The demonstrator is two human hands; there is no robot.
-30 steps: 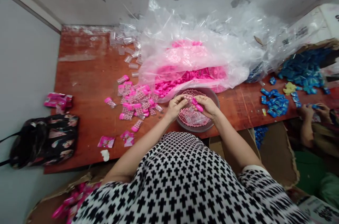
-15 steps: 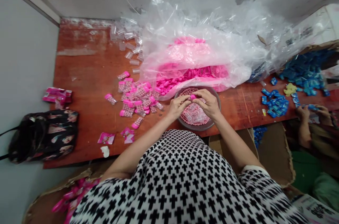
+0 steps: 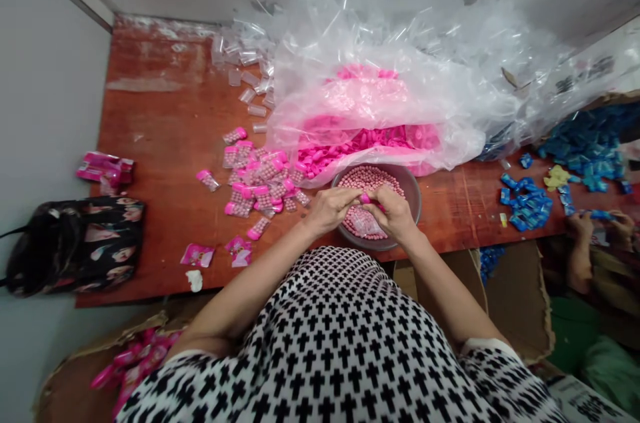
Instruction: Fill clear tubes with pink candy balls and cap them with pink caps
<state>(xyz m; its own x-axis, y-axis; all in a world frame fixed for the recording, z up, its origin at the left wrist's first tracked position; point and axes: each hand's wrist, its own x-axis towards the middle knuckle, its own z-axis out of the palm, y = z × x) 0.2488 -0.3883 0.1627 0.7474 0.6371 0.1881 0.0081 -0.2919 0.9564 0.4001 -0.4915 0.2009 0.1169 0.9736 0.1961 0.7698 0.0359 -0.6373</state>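
My left hand (image 3: 329, 210) and my right hand (image 3: 395, 211) meet over a grey bowl (image 3: 416, 193), fingertips pinched together on a small pink cap (image 3: 365, 198). Anything below the cap is hidden by the fingers. Pink beads (image 3: 367, 176) fill the bowl, and clear plastic pieces (image 3: 364, 223) lie on them. Left of the bowl is a heap of clear tubes with pink caps and beads inside (image 3: 263, 173). Directly behind the bowl, a clear plastic bag (image 3: 425, 100) lies open, showing loose pink caps (image 3: 360, 141).
Clear tubes (image 3: 257, 110) are scattered at the back. A dark patterned bag (image 3: 110, 243) and pink packets (image 3: 197, 254) lie at left. Blue pieces (image 3: 527, 203) are piled at right, near a co-worker's hands (image 3: 583, 226). Open cardboard boxes (image 3: 520, 296) stand below the table edge.
The view has shifted slightly. My hands stay together on the pink cap over the bowl; my right fingers have curled in closer around it.
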